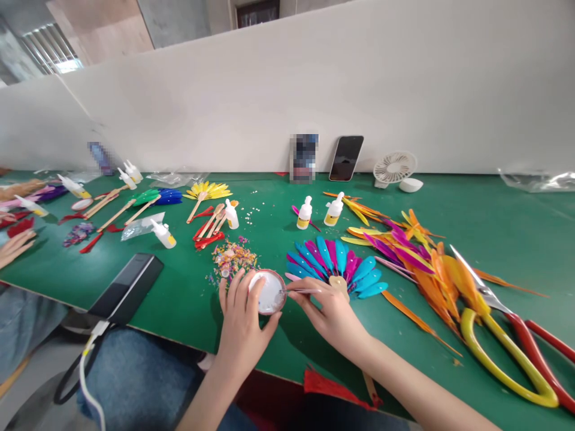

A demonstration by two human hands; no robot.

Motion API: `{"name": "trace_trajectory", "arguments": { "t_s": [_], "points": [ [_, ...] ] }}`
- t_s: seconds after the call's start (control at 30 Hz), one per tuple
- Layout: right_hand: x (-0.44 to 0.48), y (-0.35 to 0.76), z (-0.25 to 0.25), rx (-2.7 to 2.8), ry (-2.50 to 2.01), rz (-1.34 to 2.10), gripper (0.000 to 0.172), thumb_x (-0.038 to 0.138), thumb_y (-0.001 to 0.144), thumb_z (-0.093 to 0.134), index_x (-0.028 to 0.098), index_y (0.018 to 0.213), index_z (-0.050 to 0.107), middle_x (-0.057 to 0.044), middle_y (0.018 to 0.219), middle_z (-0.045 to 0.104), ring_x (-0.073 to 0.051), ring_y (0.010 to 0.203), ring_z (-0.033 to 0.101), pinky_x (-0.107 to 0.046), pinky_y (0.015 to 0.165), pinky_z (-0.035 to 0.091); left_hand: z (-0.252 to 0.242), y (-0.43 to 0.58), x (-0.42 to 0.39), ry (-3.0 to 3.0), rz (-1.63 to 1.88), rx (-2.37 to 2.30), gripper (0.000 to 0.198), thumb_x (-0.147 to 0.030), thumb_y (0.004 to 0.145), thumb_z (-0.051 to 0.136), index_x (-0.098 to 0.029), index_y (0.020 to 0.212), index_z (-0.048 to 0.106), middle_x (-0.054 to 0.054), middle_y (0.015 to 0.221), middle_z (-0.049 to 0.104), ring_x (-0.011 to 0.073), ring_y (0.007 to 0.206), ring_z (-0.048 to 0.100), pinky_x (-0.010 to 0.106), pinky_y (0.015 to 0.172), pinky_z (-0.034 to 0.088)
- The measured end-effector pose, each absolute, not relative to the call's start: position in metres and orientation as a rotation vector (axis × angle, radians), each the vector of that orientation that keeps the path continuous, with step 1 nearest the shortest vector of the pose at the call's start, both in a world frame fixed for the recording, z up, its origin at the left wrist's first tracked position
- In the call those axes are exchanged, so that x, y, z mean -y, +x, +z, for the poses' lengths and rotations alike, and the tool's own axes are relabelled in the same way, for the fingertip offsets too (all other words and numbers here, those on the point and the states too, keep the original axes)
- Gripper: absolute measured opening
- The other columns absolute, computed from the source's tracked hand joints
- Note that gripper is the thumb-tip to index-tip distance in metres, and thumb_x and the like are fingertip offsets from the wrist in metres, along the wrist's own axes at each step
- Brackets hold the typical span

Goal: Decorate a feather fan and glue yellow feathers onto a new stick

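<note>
White glue fills the small dish (269, 291) that my left hand (242, 326) holds, grip curled round its rim, on the tabletop (494, 221). My right hand (330, 314) pinches a thin pick (302, 291) shut, tip in the glue: loading it, I judge. Crossing to the feather fan (336, 263) just beside calls for steadiness; loose feathers (417, 251) and scissors (507, 335) crowd the right.

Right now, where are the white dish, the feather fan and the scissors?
white dish (271, 293): head view, its white middle.
feather fan (335, 258): head view, its spread feathers.
scissors (516, 354): head view, the yellow handle.
</note>
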State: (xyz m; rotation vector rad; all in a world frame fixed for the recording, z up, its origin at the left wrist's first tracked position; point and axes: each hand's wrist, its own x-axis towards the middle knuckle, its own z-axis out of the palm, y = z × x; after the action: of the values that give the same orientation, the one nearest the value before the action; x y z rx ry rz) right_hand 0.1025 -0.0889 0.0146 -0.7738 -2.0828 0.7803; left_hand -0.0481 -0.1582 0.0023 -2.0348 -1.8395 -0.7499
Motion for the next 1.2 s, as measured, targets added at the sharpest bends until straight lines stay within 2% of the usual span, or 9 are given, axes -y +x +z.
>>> {"name": "trace_trajectory", "arguments": {
  "t_s": [0.33,0.7,0.87,1.03,1.2],
  "points": [
    [0.089,0.102,0.014,2.106,-0.712,0.598,0.019,0.015,0.083,0.042,0.02,0.076,0.06,-0.004,0.074,0.069,-0.02,0.082,0.065,-0.032,0.07,0.051,0.003,-0.047,0.159,-2.052,-0.754,1.847,0.043,-0.026,0.075,0.053,-0.015,0.113,0.039,0.015,0.113,0.053,0.0271,0.113,0.044,0.052,0.097,0.024],
    [0.09,0.102,0.014,2.126,-0.778,0.497,0.018,0.016,0.084,0.042,0.019,0.076,0.058,-0.003,0.076,0.07,-0.019,0.087,0.064,-0.026,0.069,0.049,0.002,-0.048,0.158,-2.053,-0.753,1.852,0.042,-0.026,0.075,0.052,-0.016,0.113,0.039,0.015,0.113,0.053,0.0269,0.112,0.044,0.051,0.097,0.024],
    [0.089,0.103,0.013,2.093,-0.783,0.507,0.018,0.017,0.083,0.044,0.018,0.073,0.059,-0.004,0.077,0.07,-0.018,0.078,0.066,-0.026,0.066,0.049,-0.001,-0.049,0.158,-2.057,-0.751,1.899,0.042,-0.027,0.074,0.053,-0.016,0.112,0.039,0.014,0.112,0.052,0.0274,0.112,0.044,0.051,0.097,0.025],
    [0.086,0.104,0.011,1.98,-0.815,0.672,0.016,0.021,0.082,0.047,0.019,0.073,0.06,-0.005,0.078,0.07,-0.019,0.073,0.066,-0.027,0.06,0.049,-0.004,-0.052,0.158,-2.058,-0.752,1.972,0.042,-0.029,0.074,0.053,-0.017,0.112,0.039,0.014,0.112,0.052,0.028,0.112,0.043,0.052,0.096,0.026],
    [0.083,0.106,0.013,1.722,-0.939,0.962,0.022,0.031,0.079,0.049,0.018,0.064,0.058,-0.006,0.075,0.067,-0.015,0.06,0.061,-0.024,0.048,0.045,-0.007,-0.054,0.158,-2.049,-0.753,1.995,0.04,-0.027,0.076,0.05,-0.017,0.113,0.04,0.014,0.114,0.051,0.0286,0.114,0.041,0.052,0.095,0.028]
  ]
}}
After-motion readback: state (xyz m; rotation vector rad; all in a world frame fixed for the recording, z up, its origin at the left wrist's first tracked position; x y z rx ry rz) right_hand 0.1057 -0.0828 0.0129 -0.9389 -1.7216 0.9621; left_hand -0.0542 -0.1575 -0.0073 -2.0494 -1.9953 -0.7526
